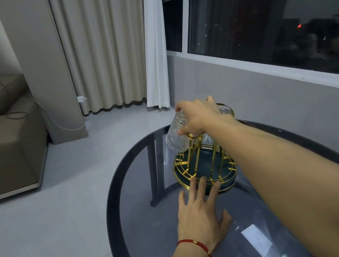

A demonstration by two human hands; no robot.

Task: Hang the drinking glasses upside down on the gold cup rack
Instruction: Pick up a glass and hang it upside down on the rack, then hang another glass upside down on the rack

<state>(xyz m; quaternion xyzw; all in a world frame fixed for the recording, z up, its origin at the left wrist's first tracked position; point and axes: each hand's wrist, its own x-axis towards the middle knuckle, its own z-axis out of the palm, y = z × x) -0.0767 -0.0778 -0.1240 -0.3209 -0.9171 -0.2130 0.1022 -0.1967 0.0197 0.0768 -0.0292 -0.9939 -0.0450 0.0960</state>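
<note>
A gold wire cup rack (194,169) with a dark green round base stands on the smoked-glass table (148,230). My right hand (198,116) grips a clear textured drinking glass (175,136), held upside down and tilted at the rack's upper left arm. Behind the hand, another glass (225,111) with a gold rim peeks out at the top of the rack, and one more shows faintly under my wrist. My left hand (200,209) lies flat on the table, fingers spread, with the fingertips touching the near rim of the rack's base.
The oval table has a dark rim and legs showing through the glass. A grey wall with a window runs along the right. A brown sofa (0,136) with a white device on it stands at the left, and curtains hang behind.
</note>
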